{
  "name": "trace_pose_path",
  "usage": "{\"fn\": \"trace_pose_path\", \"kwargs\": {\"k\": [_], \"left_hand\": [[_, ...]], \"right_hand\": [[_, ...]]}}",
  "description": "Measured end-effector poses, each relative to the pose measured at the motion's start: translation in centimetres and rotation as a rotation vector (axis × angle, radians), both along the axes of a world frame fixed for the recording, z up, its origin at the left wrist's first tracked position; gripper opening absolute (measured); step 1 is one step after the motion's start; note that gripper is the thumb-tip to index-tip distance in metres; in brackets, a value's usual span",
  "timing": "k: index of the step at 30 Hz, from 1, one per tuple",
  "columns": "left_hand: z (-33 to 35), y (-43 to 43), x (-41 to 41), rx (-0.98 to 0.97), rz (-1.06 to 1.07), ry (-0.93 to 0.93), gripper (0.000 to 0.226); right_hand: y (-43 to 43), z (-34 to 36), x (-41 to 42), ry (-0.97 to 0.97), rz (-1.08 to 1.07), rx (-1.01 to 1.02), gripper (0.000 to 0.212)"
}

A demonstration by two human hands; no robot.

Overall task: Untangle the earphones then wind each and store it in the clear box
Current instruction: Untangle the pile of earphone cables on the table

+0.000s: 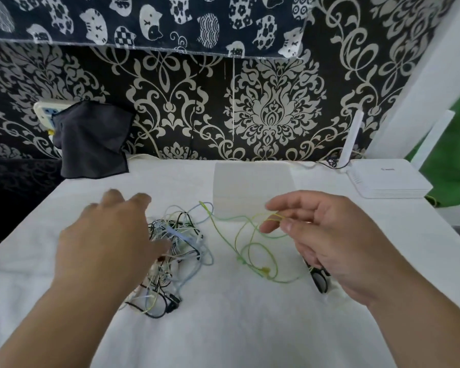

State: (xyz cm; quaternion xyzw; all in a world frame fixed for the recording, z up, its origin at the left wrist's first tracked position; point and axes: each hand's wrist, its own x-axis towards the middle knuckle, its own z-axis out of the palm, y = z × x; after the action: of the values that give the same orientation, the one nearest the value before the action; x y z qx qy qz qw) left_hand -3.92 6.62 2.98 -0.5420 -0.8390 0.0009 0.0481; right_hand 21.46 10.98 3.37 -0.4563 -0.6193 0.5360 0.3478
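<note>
On white-draped counter, at 3 o'clock, pinches yellow-green earphone cable in right hand fingers, keeping it free of tangled black, white and pale-blue earphone heap at 9 o'clock; spreads relaxed left hand fingers over it, likely steadying. Keeps clear plastic box at 12 o'clock.

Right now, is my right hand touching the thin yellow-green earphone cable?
Touching. The head view shows the right hand pinching a loop of the thin yellow-green earphone cable between thumb and fingertips.
</note>
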Motion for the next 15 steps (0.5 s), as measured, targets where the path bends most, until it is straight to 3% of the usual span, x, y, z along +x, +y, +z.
{"fn": "trace_pose_path", "kwargs": {"k": [2, 4, 6, 7, 10, 13, 15], "left_hand": [[0.6, -0.2, 1.9, 0.148, -0.083, -0.061, 0.072], [0.0, 0.0, 3.9, 0.219, -0.273, -0.464, 0.075], [-1.2, 0.2, 5.9, 0.052, -0.455, -0.947, 0.08], [-2.0, 0.3, 6.8, -0.039, -0.519, -1.062, 0.074], [-3.1, 0.6, 8.0, -0.022, -0.514, -1.108, 0.012], [-3.0, 1.0, 8.1, 0.173, -0.328, -1.095, 0.02], [-2.8, 1.3, 7.8, 0.316, -0.221, -1.18, 0.022]], "right_hand": [[-0.2, -0.5, 0.0, -0.093, 0.037, -0.005, 0.026], [-0.6, -0.9, -0.1, -0.118, 0.075, -0.033, 0.026], [-0.9, -0.9, -0.1, -0.072, 0.093, -0.065, 0.027], [-1.0, -0.9, -0.1, -0.05, 0.103, -0.075, 0.028], [-0.9, -0.9, 0.8, -0.087, 0.097, -0.039, 0.028], [-0.2, -0.8, 2.9, -0.25, 0.078, 0.006, 0.022], [0.0, -0.9, 4.5, -0.36, 0.077, 0.001, 0.015]]}}
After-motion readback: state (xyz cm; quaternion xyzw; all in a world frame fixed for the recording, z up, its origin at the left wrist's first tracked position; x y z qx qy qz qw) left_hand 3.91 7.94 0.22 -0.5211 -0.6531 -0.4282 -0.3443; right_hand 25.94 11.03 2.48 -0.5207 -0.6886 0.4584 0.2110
